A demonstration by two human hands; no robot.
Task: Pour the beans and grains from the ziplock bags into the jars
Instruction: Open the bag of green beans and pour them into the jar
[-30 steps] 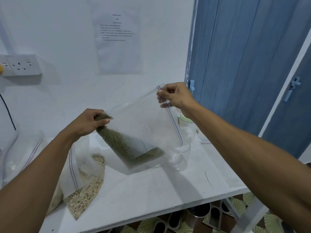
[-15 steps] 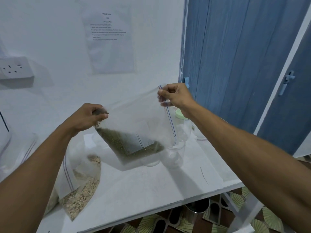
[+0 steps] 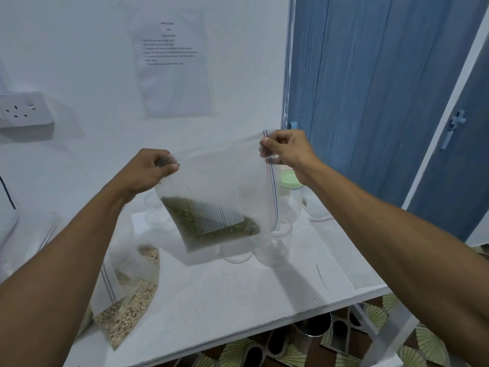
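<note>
From the head view I have the ziplock bag (image 3: 211, 178) up in the air over the worktop (image 3: 238, 295), slung between both hands and hanging just in front of the jars. My left hand (image 3: 148, 170) has its fingers curled tight round the bag's closed corner. My right hand (image 3: 288, 152) pinches the top of the zip strip (image 3: 274, 200), which runs down the right side towards a clear jar (image 3: 275, 247). A 2nd clear jar (image 3: 235, 251) shows through the film beside it, and a green-lidded jar (image 3: 289, 182) stands behind. The green beans (image 3: 185, 221) have pooled in the lowest corner.

I judge the bag light but limp — thin film with no stiffness of its own, so the weight sits wherever the beans slide. The film looks slick, so a grip on bunched plastic should hold better than one on a flat sheet. I would keep 1 hand on the closed corner to lift and the other right at the zip strip, the only firm edge, to steer the mouth. I cannot tell whether the zip is open. The empty jars look light and tippable — the bag should not drag on them. A bag of pale grains (image 3: 127, 311) lies on the worktop to the left.
</note>
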